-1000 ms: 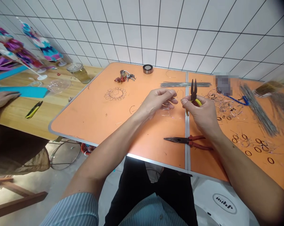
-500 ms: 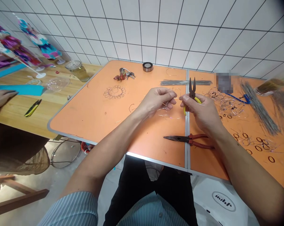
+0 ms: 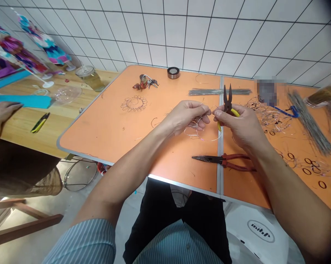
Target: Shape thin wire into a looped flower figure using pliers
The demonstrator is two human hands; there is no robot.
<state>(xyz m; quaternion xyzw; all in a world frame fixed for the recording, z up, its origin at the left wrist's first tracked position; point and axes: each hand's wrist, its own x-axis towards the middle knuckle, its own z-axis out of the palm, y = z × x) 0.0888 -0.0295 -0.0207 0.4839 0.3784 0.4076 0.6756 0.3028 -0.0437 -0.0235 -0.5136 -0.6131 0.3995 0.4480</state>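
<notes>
My left hand (image 3: 191,116) pinches a thin wire bent into a loop (image 3: 208,140), its fingers closed. In my right hand (image 3: 239,123) is a pair of long-nose pliers (image 3: 227,101) with yellow handles, jaws pointing up and slightly parted. The right thumb and forefinger come together near the wire, close to the left fingertips; whether they grip it I cannot tell. Other bent wire pieces lie beneath the left hand. Nearer the front edge, red-handled long-nose pliers (image 3: 223,160) rest on the orange table (image 3: 99,135).
A looped wire ring (image 3: 134,103), keys (image 3: 151,82) and a tape roll (image 3: 173,73) lie farther back. Straight wires (image 3: 206,92) span the table's seam. Tangled wire (image 3: 275,119), small dark rings (image 3: 307,171) and a wire bundle (image 3: 311,123) occupy the right. Another person's hand (image 3: 2,113) rests at left.
The wire loop now shows as a wide round hanging below my fingers. Both hands stay close together, the pliers still in my right hand. The view has shifted slightly.
</notes>
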